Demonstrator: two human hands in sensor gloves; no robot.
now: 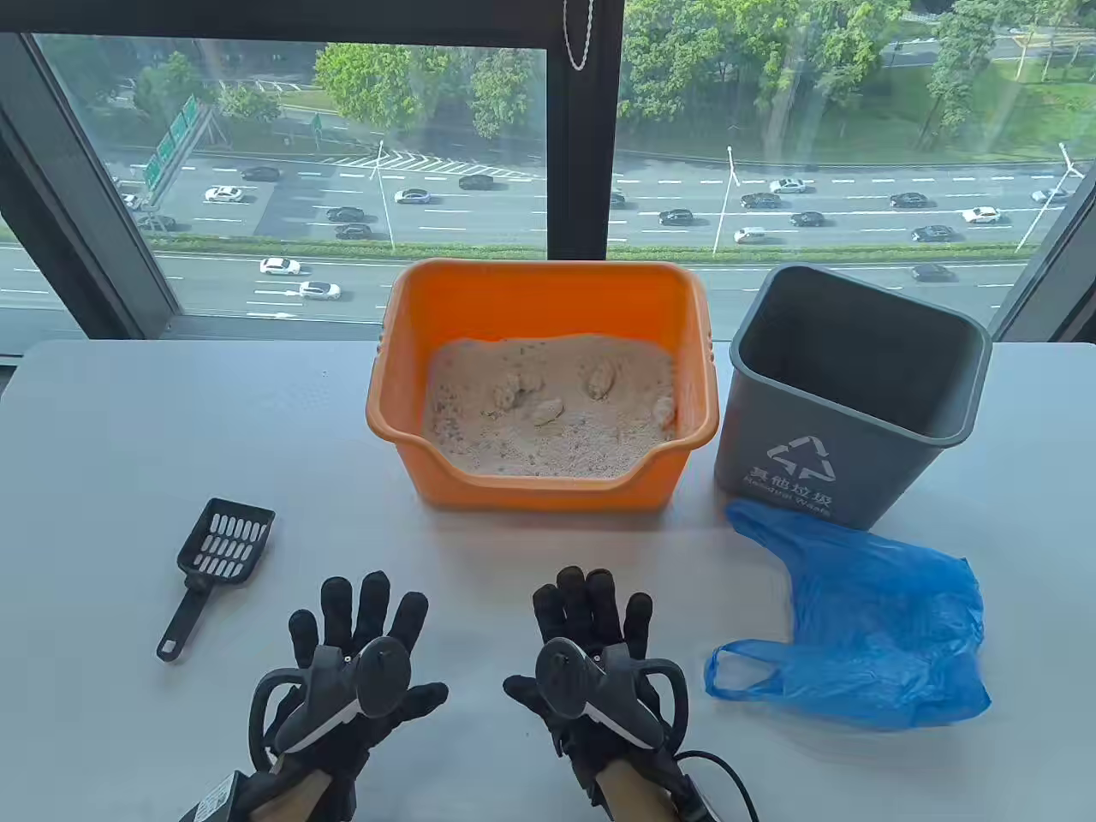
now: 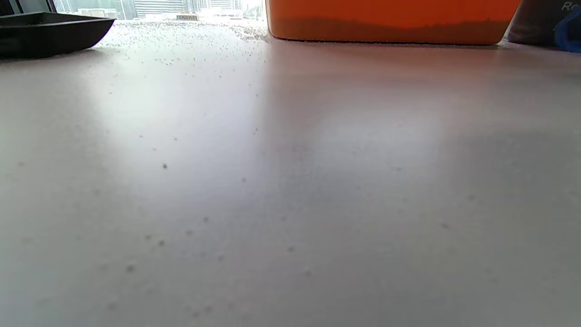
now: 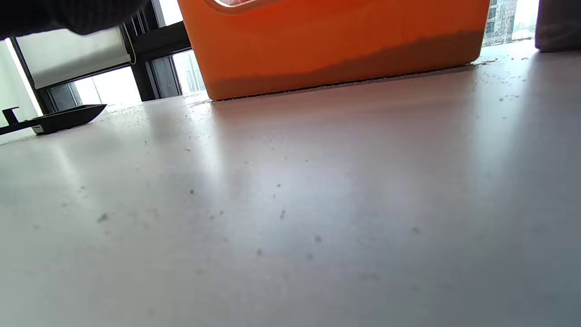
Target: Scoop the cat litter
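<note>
An orange litter box stands at the table's middle back, filled with pale litter holding several clumps. A black slotted scoop lies on the table at the left, handle toward me. My left hand lies flat on the table, fingers spread, empty, right of the scoop. My right hand lies flat and empty in front of the box. The box also shows in the left wrist view and the right wrist view, the scoop too.
A grey waste bin stands right of the box. A blue plastic bag lies in front of it, at my right hand's right. Litter grains dot the white table. A window lies behind.
</note>
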